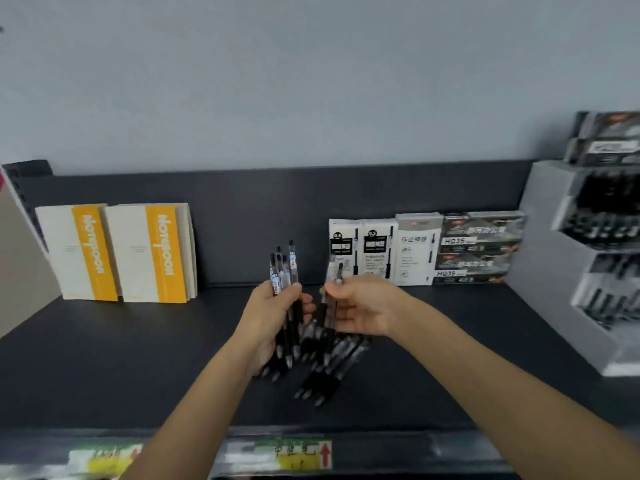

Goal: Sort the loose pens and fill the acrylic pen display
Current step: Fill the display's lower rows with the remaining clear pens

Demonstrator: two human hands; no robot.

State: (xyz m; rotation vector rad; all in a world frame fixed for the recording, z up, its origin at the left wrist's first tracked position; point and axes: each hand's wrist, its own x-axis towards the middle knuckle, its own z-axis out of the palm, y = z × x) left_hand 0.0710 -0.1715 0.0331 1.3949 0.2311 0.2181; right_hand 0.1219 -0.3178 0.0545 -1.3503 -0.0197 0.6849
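My left hand [273,315] grips a bundle of several black pens [283,268], held upright with their clicker ends up. Just to its right, my right hand [360,306] pinches one or two pens [335,282] between thumb and fingers, also upright. Below both hands a loose pile of black pens [323,370] lies on the dark shelf [121,368]. The tiered acrylic pen display [568,268] stands at the right end of the shelf, with dark pens in its rows.
Two white and yellow notebooks [117,252] stand at the back left. Boxes of pens [422,249] line the back right, with more boxes stacked on top of the display. A price-label strip [298,453] runs along the shelf's front edge.
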